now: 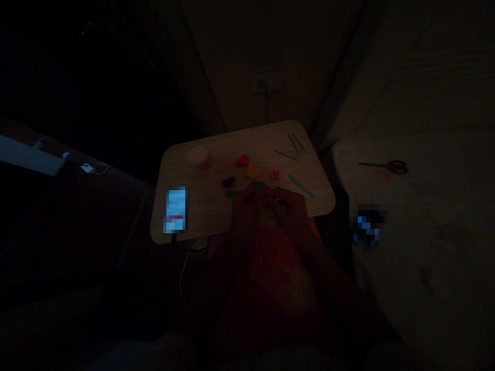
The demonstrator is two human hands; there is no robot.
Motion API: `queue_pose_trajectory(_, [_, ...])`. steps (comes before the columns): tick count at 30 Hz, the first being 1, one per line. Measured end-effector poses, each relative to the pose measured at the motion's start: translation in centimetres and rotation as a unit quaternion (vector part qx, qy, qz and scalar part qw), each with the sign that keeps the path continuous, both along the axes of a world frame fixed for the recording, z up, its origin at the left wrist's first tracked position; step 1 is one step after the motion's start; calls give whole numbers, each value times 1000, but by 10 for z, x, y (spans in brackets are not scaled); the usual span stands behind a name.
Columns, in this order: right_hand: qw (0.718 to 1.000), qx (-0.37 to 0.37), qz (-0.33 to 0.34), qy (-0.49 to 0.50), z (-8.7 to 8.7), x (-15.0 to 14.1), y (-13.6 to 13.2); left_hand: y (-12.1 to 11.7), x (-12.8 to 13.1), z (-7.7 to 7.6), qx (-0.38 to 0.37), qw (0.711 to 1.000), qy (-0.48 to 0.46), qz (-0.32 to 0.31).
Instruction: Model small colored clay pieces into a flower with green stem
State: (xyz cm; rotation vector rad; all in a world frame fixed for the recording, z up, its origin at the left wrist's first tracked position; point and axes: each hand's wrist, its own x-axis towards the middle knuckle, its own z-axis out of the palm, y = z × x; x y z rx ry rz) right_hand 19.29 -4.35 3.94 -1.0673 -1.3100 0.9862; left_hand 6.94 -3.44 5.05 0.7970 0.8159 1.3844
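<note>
The room is very dark. Over the near edge of the small wooden table (216, 219), my left hand (246, 205) is closed, with a small green piece of modelling clay (259, 185) at its fingertips. My right hand (286, 206) meets it fingertip to fingertip, its fingers pinched; what lies between them is too dim to make out. Just beyond my hands sit a red clay piece (243, 161), an orange one (253, 171), a dark purple one (228, 182) and a pink flower-like ring (275, 174). A green leaf-shaped piece (231, 194) lies left of my left hand.
A lidded tub (200, 157) and a lit phone (175, 210) are on the table's left side. Thin blue sticks (297, 144) and a blue modelling knife (301, 186) lie right. Scissors (386, 166) rest on a pale surface at right. A wall socket (265, 81) holds a plug.
</note>
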Motion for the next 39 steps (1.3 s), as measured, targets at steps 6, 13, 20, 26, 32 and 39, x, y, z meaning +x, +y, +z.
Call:
queue_pose_trajectory(6, [999, -13, 8, 36, -2, -3, -1, 0, -3, -3, -22, 1000, -10, -14])
queue_pose_trajectory(13, [998, 46, 0, -35, -1, -3, -3, 3, -7, -5, -20, 999, -21, -23])
queue_pose_trajectory(20, [989, 136, -13, -65, 0, -1, -2, 1, -7, -2, 1, 1000, -7, -20])
queue_pose_trajectory(26, [996, 87, -11, -35, 3, -3, -4, 0, -8, -5, -6, 999, -25, -37])
queue_pose_trajectory(32, [999, 36, 7, 25, 4, -5, -4, -3, -10, -8, 3, 998, -24, -62])
queue_pose_trajectory(39, [999, 39, 23, 11, 9, -2, -5, -4, -8, 2, 21, 999, 5, -32])
